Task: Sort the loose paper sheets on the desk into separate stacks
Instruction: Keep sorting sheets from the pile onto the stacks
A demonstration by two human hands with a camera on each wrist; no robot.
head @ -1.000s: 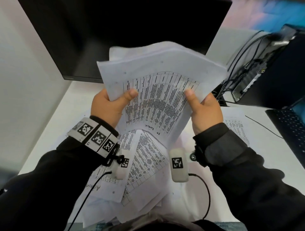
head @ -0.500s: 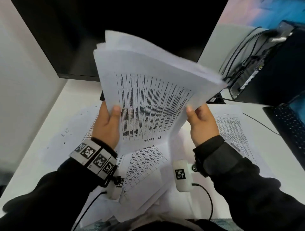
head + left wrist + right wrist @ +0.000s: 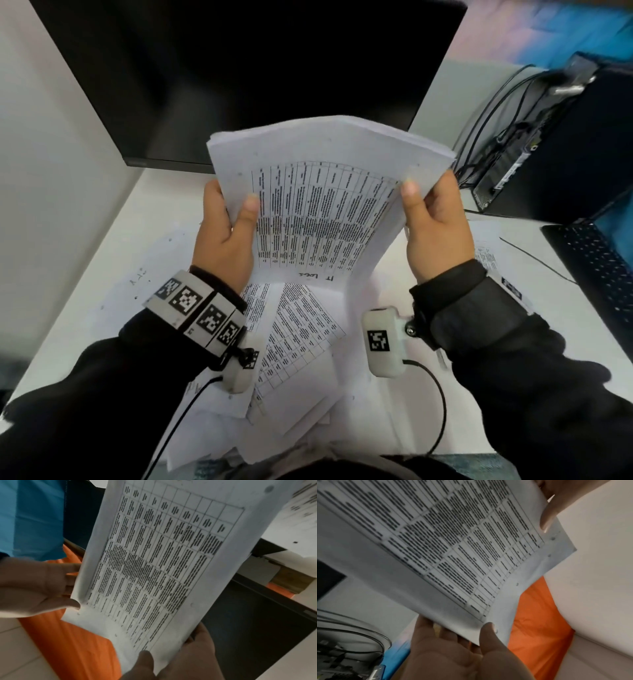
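Since a moment ago my bundle of sheets (image 3: 329, 192) sits squarer, its far edges evened up. My left hand (image 3: 224, 236) pinches its left edge, thumb on the printed table, and my right hand (image 3: 436, 226) pinches the right edge, above loose sheets (image 3: 301, 342) scattered on the desk (image 3: 161, 205).

Head cam sits above, facing forward-down over my desk (image 3: 102, 219). Left wrist cam looks up along my left hand (image 3: 180, 660), very close. Right wrist cam does likewise along my right hand (image 3: 453, 653). All three share the printed-table sheaf (image 3: 325, 205), with both hands on its edges.
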